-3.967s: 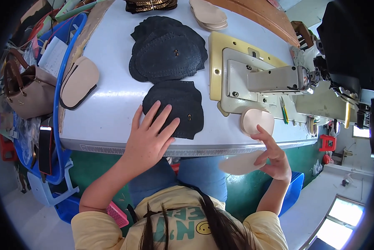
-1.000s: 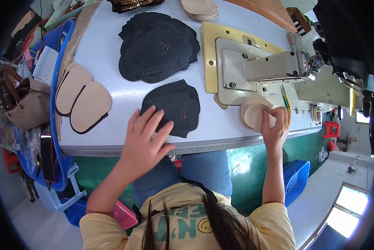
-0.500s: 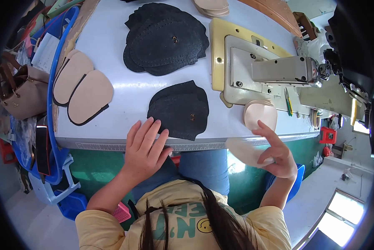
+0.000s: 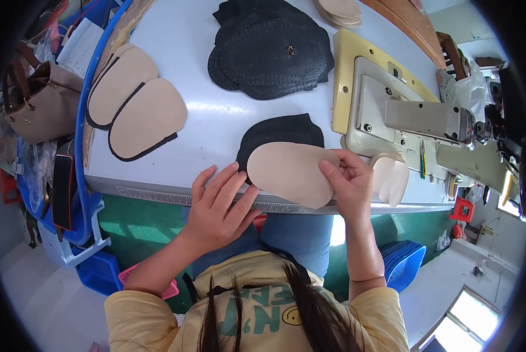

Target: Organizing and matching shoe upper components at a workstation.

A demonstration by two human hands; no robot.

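Right hand pinches beige oval piece over black piece; left hand spread, empty, near both.

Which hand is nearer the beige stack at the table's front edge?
Right. The right hand, holding a beige piece, is just left of the stack; the left hand is farther left.
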